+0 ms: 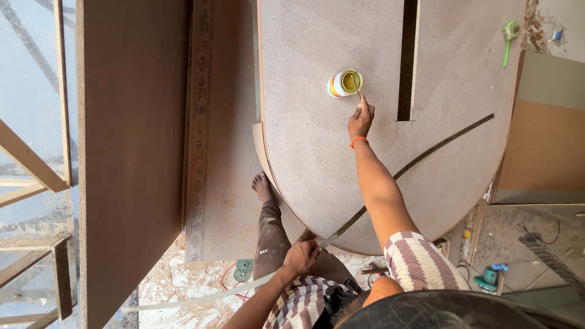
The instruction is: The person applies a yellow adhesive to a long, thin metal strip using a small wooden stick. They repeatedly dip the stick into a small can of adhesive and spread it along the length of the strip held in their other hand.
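Workshop floor (231, 183) seen from the head camera, looking straight down: brown sheet goods laid flat, with sawdust and wood chips scattered near the bottom. A big particleboard panel with a rounded end (317, 158) fills the middle, and it has a long narrow slot (407, 58) cut into it from the top edge.

An open tin of yellow glue (345, 83) sits on the panel, just left of the slot. The right hand (361, 120) is stretched out just below the tin, fingers pinched around a thin stick (356, 85) whose tip is dipped in the glue.

The left hand (300, 257) is down by the panel's curved edge, clenched around a long thin edging strip (420, 158). That strip runs from the lower left of the floor, through the fist, and arcs up across the panel toward the right.

The person's bare foot (262, 186) rests on the floor just beside the panel's curved edge. A tall brown board (131, 158) lies to the left, a green tape measure (509, 33) sits near the panel's top right corner, and a teal power tool (487, 279) is down at the lower right.
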